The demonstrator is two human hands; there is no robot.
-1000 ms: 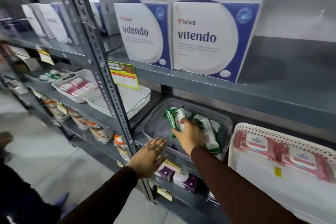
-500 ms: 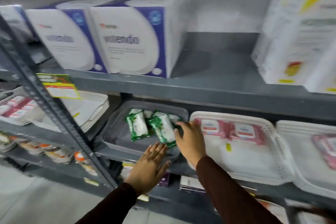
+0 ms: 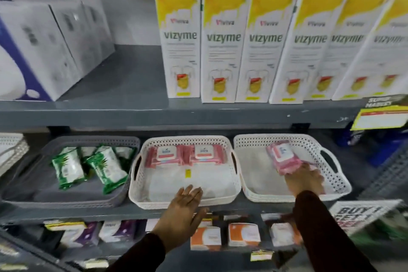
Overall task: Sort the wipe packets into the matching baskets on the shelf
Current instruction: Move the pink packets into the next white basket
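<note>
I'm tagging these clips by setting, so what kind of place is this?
Most likely a shop or pharmacy aisle, perhaps a mock one. Grey metal shelving carries rows of identical Vizyme boxes, a yellow price tag hangs off the shelf edge, and baskets below hold wipe packets.

Even, soft indoor light; motion blur smears the white boxes (image 3: 44,51) at nine o'clock, wide-angle bowing tilts yellow cartons (image 3: 364,46) at two o'clock, lower shelf (image 3: 132,214) sits shadowed.
</note>
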